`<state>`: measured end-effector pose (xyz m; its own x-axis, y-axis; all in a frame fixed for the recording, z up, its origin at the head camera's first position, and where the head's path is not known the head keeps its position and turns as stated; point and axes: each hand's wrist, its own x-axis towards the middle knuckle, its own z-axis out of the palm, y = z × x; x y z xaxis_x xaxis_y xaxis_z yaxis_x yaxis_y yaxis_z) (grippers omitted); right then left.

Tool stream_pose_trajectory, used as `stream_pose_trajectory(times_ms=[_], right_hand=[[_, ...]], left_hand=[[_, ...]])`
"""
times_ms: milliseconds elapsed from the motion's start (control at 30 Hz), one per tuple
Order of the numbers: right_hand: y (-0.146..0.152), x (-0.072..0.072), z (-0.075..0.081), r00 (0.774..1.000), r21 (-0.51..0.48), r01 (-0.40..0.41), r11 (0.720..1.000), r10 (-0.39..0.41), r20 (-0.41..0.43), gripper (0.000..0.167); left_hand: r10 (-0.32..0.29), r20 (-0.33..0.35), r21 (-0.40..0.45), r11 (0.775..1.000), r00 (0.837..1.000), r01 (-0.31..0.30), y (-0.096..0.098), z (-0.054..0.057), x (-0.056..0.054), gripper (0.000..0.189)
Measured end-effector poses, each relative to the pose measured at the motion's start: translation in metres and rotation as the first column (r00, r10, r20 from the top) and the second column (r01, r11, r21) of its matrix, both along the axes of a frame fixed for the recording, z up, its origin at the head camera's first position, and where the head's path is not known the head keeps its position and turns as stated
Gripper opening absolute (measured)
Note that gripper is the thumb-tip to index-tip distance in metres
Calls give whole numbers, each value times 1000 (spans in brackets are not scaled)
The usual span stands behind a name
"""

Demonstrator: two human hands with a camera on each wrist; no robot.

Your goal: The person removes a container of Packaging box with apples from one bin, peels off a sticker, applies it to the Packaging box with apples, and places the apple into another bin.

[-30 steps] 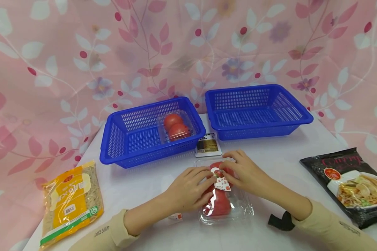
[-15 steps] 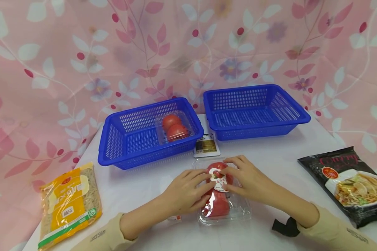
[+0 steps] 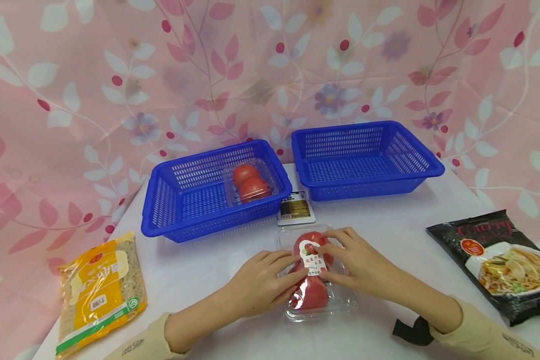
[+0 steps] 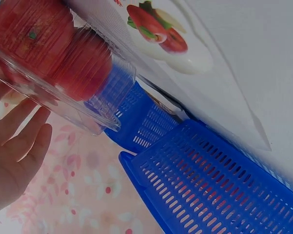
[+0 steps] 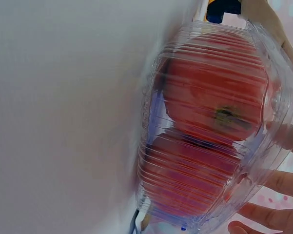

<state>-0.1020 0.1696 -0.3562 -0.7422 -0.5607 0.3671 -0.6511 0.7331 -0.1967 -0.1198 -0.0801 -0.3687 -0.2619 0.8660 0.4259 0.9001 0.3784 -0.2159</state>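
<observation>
A clear plastic box with red round fruits inside lies on the white table in front of me. On its lid sits a white label with a fruit picture and the printed word APPLE. My left hand rests its fingertips at the label's left edge. From the other side, my right hand touches the label and lid with spread fingers. Both wrist views show the box's ribbed side, with the left hand and right hand at its lid. A white sheet with a fruit picture appears in the left wrist view.
A blue basket at back left holds another clear box of red fruits. Another blue basket stands at back right. A flat packet lies between them. A yellow bag is left, a black noodle bag right.
The label now lies flatter on the lid, with more of its print showing. Both hands have drawn slightly apart across it. The small label by the left forearm is now hidden.
</observation>
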Motion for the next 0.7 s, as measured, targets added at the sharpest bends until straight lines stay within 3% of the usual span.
stream_pose_trajectory(times_ms=[200, 467, 600, 700], right_hand=[[1, 5, -1, 999, -9, 24, 1000, -23, 38, 44], [2, 11, 1, 989, -14, 58, 998, -56, 135, 50], [3, 14, 2, 982, -28, 86, 996, -80, 173, 53], [3, 16, 2, 976, -38, 106, 994, -97, 193, 55]], left_hand=[[68, 82, -68, 996, 994, -62, -6, 3, 2, 38], [220, 190, -113, 973, 957, -201, -15, 2, -3, 45], [303, 288, -143, 952, 909, -272, -18, 1, -4, 52], [337, 412, -153, 942, 847, -300, -19, 1, -3, 57]])
